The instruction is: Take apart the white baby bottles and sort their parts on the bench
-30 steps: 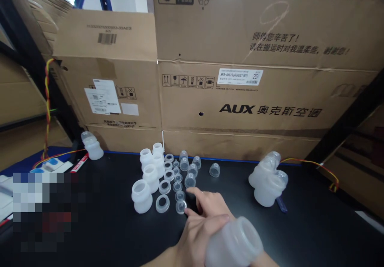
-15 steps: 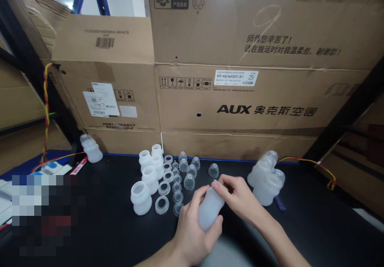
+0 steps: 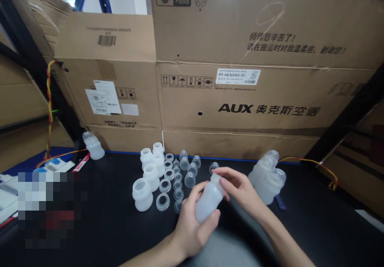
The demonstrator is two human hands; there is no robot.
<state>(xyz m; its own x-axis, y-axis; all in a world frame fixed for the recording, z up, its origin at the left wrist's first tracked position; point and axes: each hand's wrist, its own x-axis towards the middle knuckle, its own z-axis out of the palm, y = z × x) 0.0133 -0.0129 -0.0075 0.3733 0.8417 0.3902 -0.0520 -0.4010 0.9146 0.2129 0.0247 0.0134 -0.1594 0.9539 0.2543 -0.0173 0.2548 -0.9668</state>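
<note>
My left hand [image 3: 194, 229] is wrapped round the body of a frosted baby bottle [image 3: 207, 203], held tilted above the black table. At its upper end, my right hand [image 3: 240, 189] has thumb and fingers closed round the bottle's collar [image 3: 215, 179]. Left of my hands stand several open bottle bodies [image 3: 143, 200]. Beside them lie a column of collar rings [image 3: 163, 208] and one of clear teats [image 3: 178, 195]. Domed clear caps [image 3: 190, 180] sit behind, and another cap [image 3: 213, 167] is partly hidden by my right fingers.
Capped bottles [image 3: 265, 185] stand close together at the right, with a dark blue object [image 3: 280, 202] beside them. Another capped bottle [image 3: 95, 149] is at the back left. Large cardboard [image 3: 240, 139] walls the rear; a yellow-red wire [image 3: 318, 163] runs at the right.
The bottle's top has come into clearer view as my right fingers shifted round the collar. Both hands keep their hold, and the bottle has moved slightly left. The camera view has shifted a little.
</note>
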